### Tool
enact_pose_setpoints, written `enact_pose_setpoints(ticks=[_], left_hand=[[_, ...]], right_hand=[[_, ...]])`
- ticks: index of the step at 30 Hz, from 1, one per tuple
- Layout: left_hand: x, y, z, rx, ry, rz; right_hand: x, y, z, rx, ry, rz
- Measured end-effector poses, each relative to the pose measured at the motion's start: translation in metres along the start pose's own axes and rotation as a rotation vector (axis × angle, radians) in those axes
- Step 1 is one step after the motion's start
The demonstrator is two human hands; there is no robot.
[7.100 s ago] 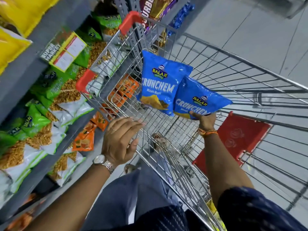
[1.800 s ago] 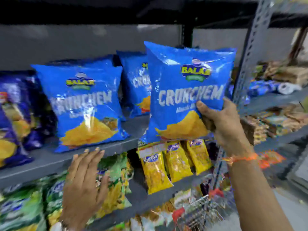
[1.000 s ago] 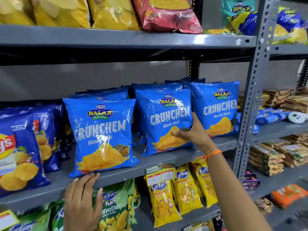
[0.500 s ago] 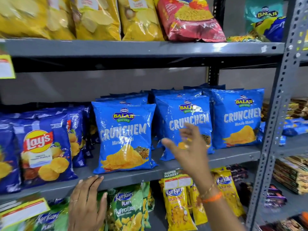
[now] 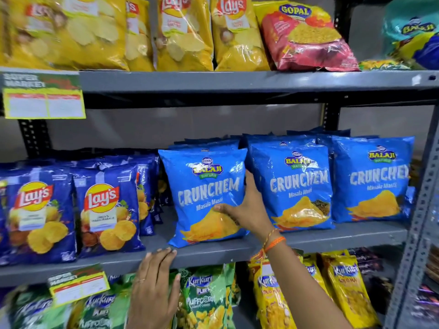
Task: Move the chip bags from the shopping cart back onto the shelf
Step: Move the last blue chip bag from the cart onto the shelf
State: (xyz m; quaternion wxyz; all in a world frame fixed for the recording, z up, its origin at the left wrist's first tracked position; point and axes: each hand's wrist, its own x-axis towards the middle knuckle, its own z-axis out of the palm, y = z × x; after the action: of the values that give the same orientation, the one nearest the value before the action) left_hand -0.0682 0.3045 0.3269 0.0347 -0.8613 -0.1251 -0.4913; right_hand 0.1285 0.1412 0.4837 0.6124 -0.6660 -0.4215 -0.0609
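Observation:
Three light-blue Crunchem chip bags stand upright in a row on the grey middle shelf [image 5: 213, 254]. My right hand [image 5: 247, 210] grips the right edge of the left bag [image 5: 204, 186], thumb on its front and fingers behind it. The middle bag [image 5: 297, 186] and the right bag [image 5: 375, 181] stand untouched beside it, with more blue bags behind them. My left hand [image 5: 154, 288] lies flat against the shelf's front lip, fingertips on the edge, holding nothing. The shopping cart is out of view.
Dark-blue Lay's bags [image 5: 104, 210] fill the shelf's left part. Yellow Lay's bags [image 5: 185, 32] and a red Gopal bag [image 5: 306, 36] sit on the shelf above. Green Kurkure bags [image 5: 204, 298] and yellow ones [image 5: 344, 288] hang below. A grey upright post [image 5: 418, 233] bounds the right.
My right hand let go of the middle bag, hung open in front of it, and now holds the left bag's right edge. My left hand stays on the shelf lip.

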Motion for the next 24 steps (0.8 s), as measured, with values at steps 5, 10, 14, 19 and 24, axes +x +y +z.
enact_pose_setpoints(ticks=[5,10,14,19,24], left_hand=[[-0.003,0.0,0.001,-0.024,-0.04,-0.016],[-0.004,0.002,0.001,-0.004,-0.038,-0.023],[-0.005,0.003,0.001,-0.001,-0.038,-0.032],[-0.005,0.005,0.001,-0.008,-0.048,-0.054],[-0.004,0.009,0.0,-0.01,-0.037,-0.062]], right_hand=[[0.002,0.008,0.001,0.0,0.031,0.001],[-0.003,0.012,0.005,0.016,0.073,0.024],[-0.001,0.005,0.003,0.173,0.057,0.09],[0.031,-0.006,-0.002,0.418,0.075,0.202],[0.059,-0.006,-0.006,0.441,-0.011,0.191]])
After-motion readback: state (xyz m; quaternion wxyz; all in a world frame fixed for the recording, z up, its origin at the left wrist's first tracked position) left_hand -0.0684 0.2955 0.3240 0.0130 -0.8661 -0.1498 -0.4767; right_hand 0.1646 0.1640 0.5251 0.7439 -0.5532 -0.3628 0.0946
